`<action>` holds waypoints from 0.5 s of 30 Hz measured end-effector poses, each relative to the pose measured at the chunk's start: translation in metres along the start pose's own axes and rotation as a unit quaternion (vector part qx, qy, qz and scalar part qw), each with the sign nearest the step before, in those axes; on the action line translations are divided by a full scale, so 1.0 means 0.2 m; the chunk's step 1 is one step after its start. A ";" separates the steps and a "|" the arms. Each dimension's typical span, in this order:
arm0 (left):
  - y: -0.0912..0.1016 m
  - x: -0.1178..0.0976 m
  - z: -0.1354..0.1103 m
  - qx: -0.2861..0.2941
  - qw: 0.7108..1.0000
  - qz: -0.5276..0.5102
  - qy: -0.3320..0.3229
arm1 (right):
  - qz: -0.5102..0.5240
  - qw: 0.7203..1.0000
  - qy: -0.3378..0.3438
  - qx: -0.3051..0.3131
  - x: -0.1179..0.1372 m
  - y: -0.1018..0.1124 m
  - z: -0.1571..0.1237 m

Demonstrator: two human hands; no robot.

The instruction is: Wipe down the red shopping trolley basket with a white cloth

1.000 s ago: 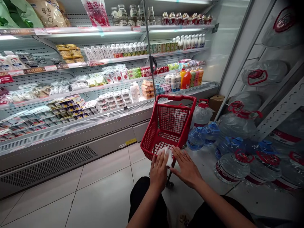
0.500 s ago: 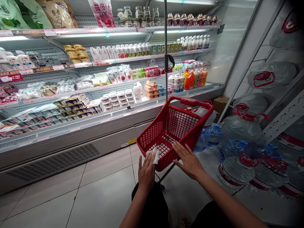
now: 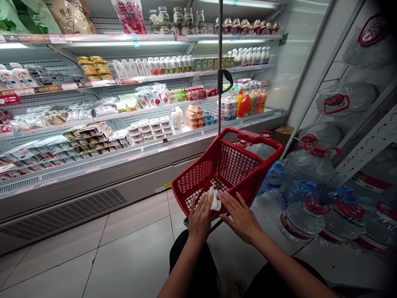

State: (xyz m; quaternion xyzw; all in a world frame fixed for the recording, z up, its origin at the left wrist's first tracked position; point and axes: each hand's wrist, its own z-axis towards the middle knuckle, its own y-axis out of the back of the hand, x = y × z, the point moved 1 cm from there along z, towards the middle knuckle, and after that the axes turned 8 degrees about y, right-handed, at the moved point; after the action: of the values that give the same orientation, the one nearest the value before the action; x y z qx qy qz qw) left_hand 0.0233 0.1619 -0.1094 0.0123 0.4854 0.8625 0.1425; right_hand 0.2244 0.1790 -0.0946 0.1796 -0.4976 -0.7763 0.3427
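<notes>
My left hand (image 3: 200, 217) presses a crumpled white tissue (image 3: 214, 199) to the near rim of a red plastic shopping cart basket (image 3: 198, 178). Its fingers lie long and close together, and the tissue sticks out on their right side. My right hand (image 3: 240, 213) rests on the same near rim just to the right, its fingers stretched out and the thumb apart. The right fingertips come close to the tissue; whether they touch it I cannot tell. The basket has a lattice floor and walls and holds nothing that I can see. Part of its front wall is behind my hands.
An open chiller (image 3: 133, 165) with dairy goods and drinks on its shelves runs along the left and back. Large water bottles (image 3: 300, 223) stand on the floor at the right. A dark upright pole (image 3: 220, 54) with a hook rises behind the basket. My knees are below.
My left hand has moved right along the rim with the tissue, closer to my right hand. My right hand has shifted slightly left and down. The view has shifted a little.
</notes>
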 end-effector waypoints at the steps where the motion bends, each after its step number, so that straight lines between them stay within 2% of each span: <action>1: 0.01 0.02 -0.01 0.000 1.000 0.001 -0.007 | -0.009 1.000 -0.016 -0.006 -0.05 0.02 -0.01; 5: 0.07 0.16 -0.02 -0.006 1.000 0.012 -0.008 | -0.062 0.993 -0.088 -0.040 -0.30 0.15 -0.04; 8: 0.10 0.26 -0.03 -0.030 0.999 0.026 0.021 | -0.084 0.991 -0.089 -0.046 -0.39 0.21 -0.05; 11: 0.11 0.28 -0.02 -0.055 0.996 0.043 0.054 | -0.088 0.992 -0.075 -0.052 -0.36 0.21 -0.03; 13: 0.10 0.22 0.00 -0.052 0.996 0.047 0.056 | -0.087 0.992 -0.069 -0.062 -0.29 0.20 0.00; 15: 0.07 0.11 0.03 -0.044 0.997 0.048 0.044 | -0.087 0.992 -0.057 -0.070 -0.21 0.19 0.02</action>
State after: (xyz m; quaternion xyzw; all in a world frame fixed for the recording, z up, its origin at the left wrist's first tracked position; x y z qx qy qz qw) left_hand -0.0011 0.1657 -0.0962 -0.0085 0.4512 0.8888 0.0802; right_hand 0.2638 0.2021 -0.0618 0.1531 -0.4431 -0.8453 0.2562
